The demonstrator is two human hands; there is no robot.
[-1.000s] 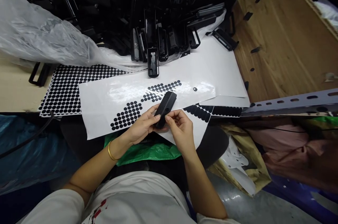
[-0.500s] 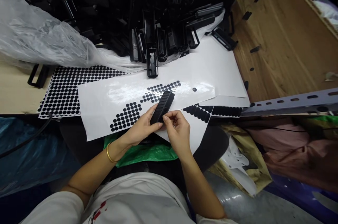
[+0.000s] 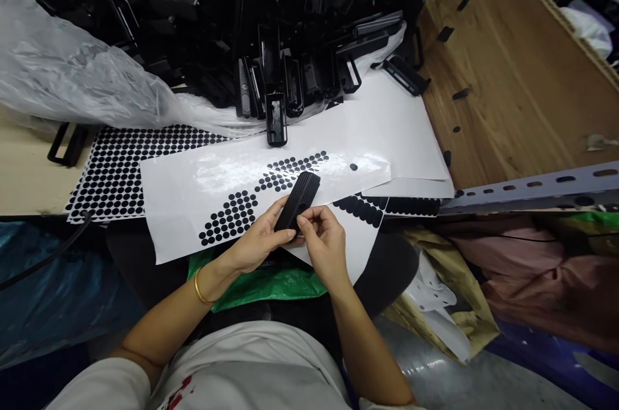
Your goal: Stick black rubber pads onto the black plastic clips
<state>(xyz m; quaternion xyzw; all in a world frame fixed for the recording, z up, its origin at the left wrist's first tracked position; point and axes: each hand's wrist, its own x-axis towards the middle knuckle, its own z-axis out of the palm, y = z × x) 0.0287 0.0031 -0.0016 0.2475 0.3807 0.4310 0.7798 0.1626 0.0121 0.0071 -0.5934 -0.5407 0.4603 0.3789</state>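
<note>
The left hand (image 3: 256, 244) grips the near end of a black ribbed plastic part (image 3: 298, 199), fingers closed around it, holding it tilted above the near edge of a white sheet of black round stickers (image 3: 193, 191). The right hand (image 3: 325, 245) pinches the part's near right side with thumb and forefinger. Farther off, a heap of black plastic parts (image 3: 232, 17) spills from a clear plastic bag (image 3: 72, 78).

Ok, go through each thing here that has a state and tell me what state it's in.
Black plastic part: held, tilted, above the sheets.
Left hand: gripping the part's lower end.
Right hand: fingertips pinched at the part.
Top dot sheet: mostly peeled bare.
Dot sheet underneath: full of dots.
Pile of black parts: loose heap.
</note>
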